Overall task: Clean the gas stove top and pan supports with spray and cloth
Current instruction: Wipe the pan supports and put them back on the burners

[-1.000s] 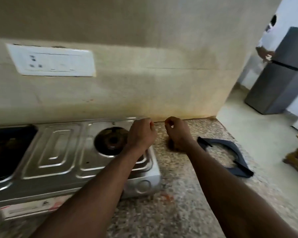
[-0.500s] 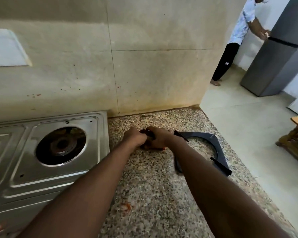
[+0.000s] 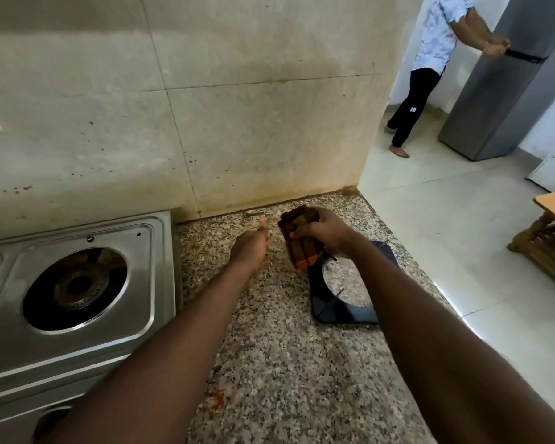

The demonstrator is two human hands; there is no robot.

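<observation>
A steel gas stove sits at the left of the speckled granite counter, its burner bare with no pan support on it. A black pan support lies on the counter to the right. My right hand grips a folded brown and orange cloth, held above the counter near the back wall. My left hand hovers just left of the cloth with fingers extended, holding nothing.
A tiled wall stands behind the counter. Beyond the counter's right edge lies the floor, with a person at a grey fridge and a wooden table. An orange stain marks the counter.
Both hands were together low on the counter at the cloth. Now my right hand has lifted the cloth, and my left hand has let go and moved slightly left.
</observation>
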